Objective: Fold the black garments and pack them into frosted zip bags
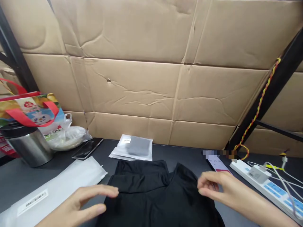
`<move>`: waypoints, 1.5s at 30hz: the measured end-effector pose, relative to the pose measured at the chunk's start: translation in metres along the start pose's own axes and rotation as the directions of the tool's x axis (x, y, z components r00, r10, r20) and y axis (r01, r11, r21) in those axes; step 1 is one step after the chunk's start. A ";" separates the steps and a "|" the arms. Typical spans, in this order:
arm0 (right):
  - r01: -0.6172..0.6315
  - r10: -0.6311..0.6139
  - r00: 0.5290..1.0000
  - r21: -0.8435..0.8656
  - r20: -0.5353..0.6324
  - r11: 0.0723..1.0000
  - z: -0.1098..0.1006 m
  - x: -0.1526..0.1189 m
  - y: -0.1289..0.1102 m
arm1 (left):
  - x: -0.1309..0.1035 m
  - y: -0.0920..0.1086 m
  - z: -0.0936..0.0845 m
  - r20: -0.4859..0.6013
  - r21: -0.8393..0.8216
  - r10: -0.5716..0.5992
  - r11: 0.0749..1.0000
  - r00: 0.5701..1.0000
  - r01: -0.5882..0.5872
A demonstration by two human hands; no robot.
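Observation:
A black cloth garment (151, 198) lies in front of me, its upper part folded and creased; its lower part runs out of view. My left hand (82, 203) is at the garment's left side, thumb and fingers apart, holding nothing. At the right edge of the cloth, my right hand (216, 187) has its fingers curled and the thumb tip close to the index finger, pinched at the black fabric. A frosted plastic bag (63, 186) with a barcode label lies flat to the left, partly behind my left hand.
Packed plastic bags (136, 148) lie at the back against the cardboard wall (132, 88). On the left are a dark phone (87, 148), a steel flask (29, 145) and a printed carrier bag (35, 110). A lit phone (219, 164) and a power strip (267, 186) with cables sit right.

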State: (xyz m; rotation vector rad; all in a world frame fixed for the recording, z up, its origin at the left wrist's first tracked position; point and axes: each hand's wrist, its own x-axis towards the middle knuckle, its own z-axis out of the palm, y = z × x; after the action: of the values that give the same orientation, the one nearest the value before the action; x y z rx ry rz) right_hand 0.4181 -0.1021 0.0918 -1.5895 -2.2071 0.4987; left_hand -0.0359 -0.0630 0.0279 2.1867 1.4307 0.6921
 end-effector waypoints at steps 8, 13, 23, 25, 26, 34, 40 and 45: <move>0.188 -0.195 0.978 -0.093 -0.074 0.978 0.074 0.060 -0.028 | 0.039 0.002 0.025 0.038 0.134 0.140 0.981 0.989 -0.144; 0.102 -0.099 0.984 0.010 -0.150 0.995 0.053 0.085 -0.020 | 0.075 0.012 0.011 -0.079 0.107 0.138 0.986 0.987 -0.129; -0.002 -0.073 0.970 -0.307 -0.231 0.952 0.091 0.051 -0.032 | 0.074 0.030 0.055 -0.037 0.440 0.421 0.821 0.906 -0.364; 0.030 -0.104 0.979 -0.379 -0.175 0.925 0.106 0.035 -0.019 | 0.064 0.031 0.064 0.055 0.506 0.441 0.761 0.896 -0.406; 0.001 -0.071 0.984 -0.394 -0.163 0.919 0.112 0.029 -0.011 | 0.060 0.030 0.068 0.070 0.532 0.437 0.744 0.897 -0.404; -0.199 0.221 0.975 -0.347 0.024 0.917 0.091 0.020 0.020 | 0.064 0.021 0.082 0.080 0.584 0.387 0.729 0.919 -0.357; 0.023 -0.108 0.980 -0.450 -0.164 0.893 0.078 0.101 -0.042 | 0.062 0.019 0.090 0.039 0.564 0.395 0.750 0.918 -0.347; 0.276 -0.388 0.916 -0.539 -0.105 0.796 0.123 0.184 -0.077 | 0.060 0.020 0.088 0.051 0.569 0.365 0.754 0.930 -0.327</move>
State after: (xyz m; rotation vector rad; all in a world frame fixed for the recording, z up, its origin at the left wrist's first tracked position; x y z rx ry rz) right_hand 0.2408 0.0417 0.0397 -1.3354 -2.5005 -0.3897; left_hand 0.0530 -0.0226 -0.0190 2.9818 1.4011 0.4853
